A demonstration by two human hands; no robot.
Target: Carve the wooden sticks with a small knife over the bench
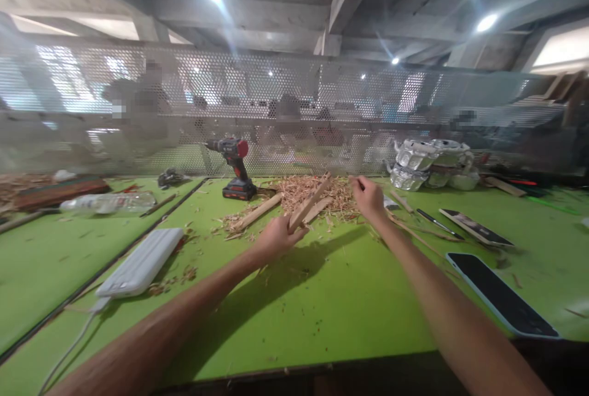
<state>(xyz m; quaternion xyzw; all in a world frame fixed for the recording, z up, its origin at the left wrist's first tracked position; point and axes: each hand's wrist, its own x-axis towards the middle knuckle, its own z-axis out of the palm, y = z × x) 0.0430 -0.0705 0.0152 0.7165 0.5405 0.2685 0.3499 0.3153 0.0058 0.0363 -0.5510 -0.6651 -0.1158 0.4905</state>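
My left hand (275, 237) is wrapped round one end of a flat wooden strip (309, 201), which slants up and away over a heap of wood shavings (294, 190). To its right, my right hand (369, 199) is closed with thumb and fingers pressed together; whatever they hold, if anything, is too small to make out. Beneath the held strip lies a pale piece of wood (318, 209). Another wooden strip (258, 212) rests on the green table (322, 316), left of the shavings.
A cordless drill (237, 169) stands behind my left hand. To the left lie a white power bank (142, 263) with a cable and a plastic bottle (108, 202). Rightward are a phone (501, 295), a pen (439, 224) and foil containers (432, 163). A perforated screen (285, 86) closes the back.
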